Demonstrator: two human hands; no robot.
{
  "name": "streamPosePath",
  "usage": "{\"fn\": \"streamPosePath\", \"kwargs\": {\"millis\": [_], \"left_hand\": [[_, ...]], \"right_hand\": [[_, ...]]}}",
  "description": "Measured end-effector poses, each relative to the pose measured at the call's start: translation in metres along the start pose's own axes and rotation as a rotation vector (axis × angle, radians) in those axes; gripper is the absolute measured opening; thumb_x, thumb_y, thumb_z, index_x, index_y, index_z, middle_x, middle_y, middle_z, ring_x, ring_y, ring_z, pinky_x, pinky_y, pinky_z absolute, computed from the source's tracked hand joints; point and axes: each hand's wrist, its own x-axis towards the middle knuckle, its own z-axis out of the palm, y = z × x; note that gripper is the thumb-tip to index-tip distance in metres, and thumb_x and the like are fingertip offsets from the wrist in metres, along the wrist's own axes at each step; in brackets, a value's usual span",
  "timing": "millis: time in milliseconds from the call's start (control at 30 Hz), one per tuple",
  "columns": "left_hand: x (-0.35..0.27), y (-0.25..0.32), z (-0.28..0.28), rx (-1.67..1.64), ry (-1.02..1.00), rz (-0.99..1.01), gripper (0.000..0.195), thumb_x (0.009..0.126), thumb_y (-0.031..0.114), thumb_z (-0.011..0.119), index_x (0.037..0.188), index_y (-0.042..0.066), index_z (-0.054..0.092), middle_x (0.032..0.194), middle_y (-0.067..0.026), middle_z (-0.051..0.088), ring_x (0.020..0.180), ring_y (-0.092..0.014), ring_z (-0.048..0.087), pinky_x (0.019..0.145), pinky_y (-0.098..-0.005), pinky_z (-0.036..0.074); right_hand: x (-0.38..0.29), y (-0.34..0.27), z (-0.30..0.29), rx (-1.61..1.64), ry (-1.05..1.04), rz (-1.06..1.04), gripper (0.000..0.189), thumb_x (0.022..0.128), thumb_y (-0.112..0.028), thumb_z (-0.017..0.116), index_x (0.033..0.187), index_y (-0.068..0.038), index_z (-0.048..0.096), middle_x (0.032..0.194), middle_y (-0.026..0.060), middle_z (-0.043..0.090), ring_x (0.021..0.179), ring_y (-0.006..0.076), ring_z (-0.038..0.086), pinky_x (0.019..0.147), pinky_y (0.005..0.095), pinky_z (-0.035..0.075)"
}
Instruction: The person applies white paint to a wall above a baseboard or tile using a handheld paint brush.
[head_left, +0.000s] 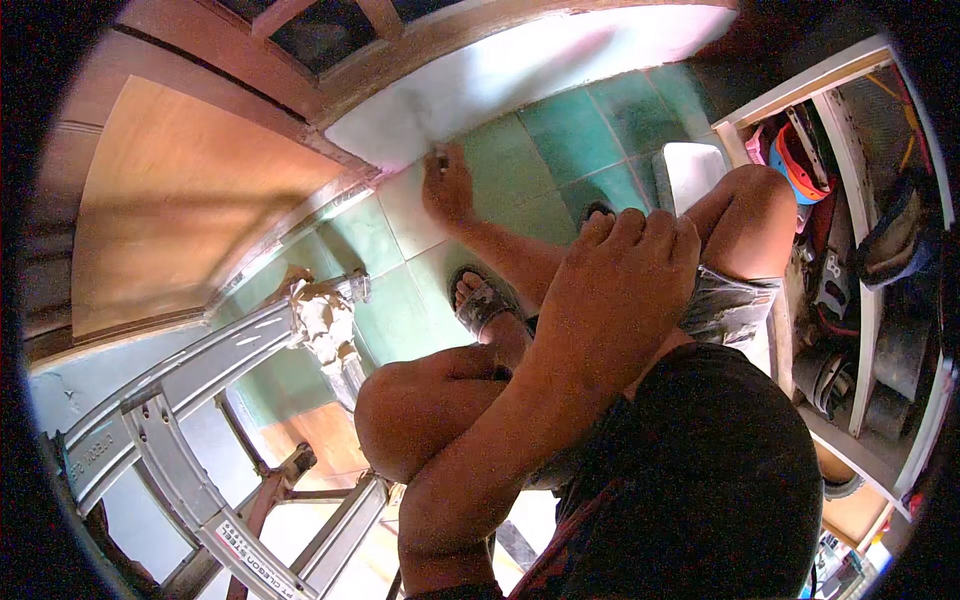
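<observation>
My right hand reaches low to the foot of the white wall, where wall and green floor tiles meet. Its fingers are curled around a small object, too blurred to name. My left hand is nearer the camera, its back turned up and its fingers bent over. It crosses above my right arm; what lies under its palm is hidden. Below are my knees and a sandalled foot on the tiles.
At left stands a metal ladder-like frame with crumpled pale wrapping at one end. Behind it is an orange-brown door panel. A shoe rack with several sandals lines the right side. A white flat-topped object stands near my knee.
</observation>
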Motion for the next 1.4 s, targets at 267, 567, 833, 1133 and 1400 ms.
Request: {"fn": "streamPosePath", "kwargs": {"millis": [267,567,833,1133,1400], "left_hand": [[-0.010,-0.005,-0.002,0.025,0.021,-0.015,0.028,0.082,0.020,0.062,0.103,0.003,0.063,0.094,-0.0079,0.065,0.090,-0.022,0.064,0.081,-0.0368,0.051],[-0.007,-0.002,-0.004,0.034,0.009,-0.008,0.028,0.082,0.020,0.062,0.104,0.002,0.063,0.094,-0.0082,0.065,0.090,-0.022,0.064,0.080,-0.0373,0.051],[-0.007,-0.003,-0.005,0.035,-0.003,-0.012,0.030,0.082,0.020,0.062,0.106,0.002,0.063,0.096,-0.0091,0.065,0.092,-0.023,0.064,0.082,-0.0378,0.052],[-0.008,-0.002,-0.004,0.004,0.043,-0.012,0.028,0.084,0.020,0.062,0.105,0.002,0.063,0.096,-0.0088,0.065,0.092,-0.023,0.064,0.081,-0.0381,0.052],[-0.007,-0.005,-0.002,0.020,0.012,-0.040,0.024,0.083,0.018,0.062,0.102,0.004,0.063,0.092,-0.0079,0.065,0.088,-0.023,0.064,0.078,-0.0367,0.052]], "right_hand": [[0.021,-0.014,-0.001,0.073,0.171,0.070,0.019,0.100,-0.016,0.056,0.112,-0.002,0.053,0.088,0.0152,0.062,0.078,0.0247,0.060,0.070,0.0411,0.048],[0.019,-0.030,-0.003,0.057,0.025,0.084,0.021,0.099,-0.014,0.054,0.114,-0.001,0.052,0.092,0.0199,0.061,0.083,0.0310,0.061,0.074,0.0456,0.049],[0.007,-0.035,0.011,0.011,-0.007,0.010,0.020,0.099,-0.014,0.056,0.112,0.000,0.051,0.090,0.0213,0.062,0.081,0.0350,0.064,0.074,0.0469,0.049],[-0.002,-0.049,0.014,0.055,-0.111,0.040,0.020,0.099,-0.014,0.055,0.113,-0.001,0.052,0.092,0.0238,0.062,0.083,0.0377,0.064,0.076,0.0483,0.049],[-0.010,-0.046,0.011,0.083,-0.181,0.043,0.019,0.097,-0.015,0.056,0.112,-0.003,0.053,0.090,0.0217,0.061,0.080,0.0387,0.062,0.075,0.0486,0.049]]}}
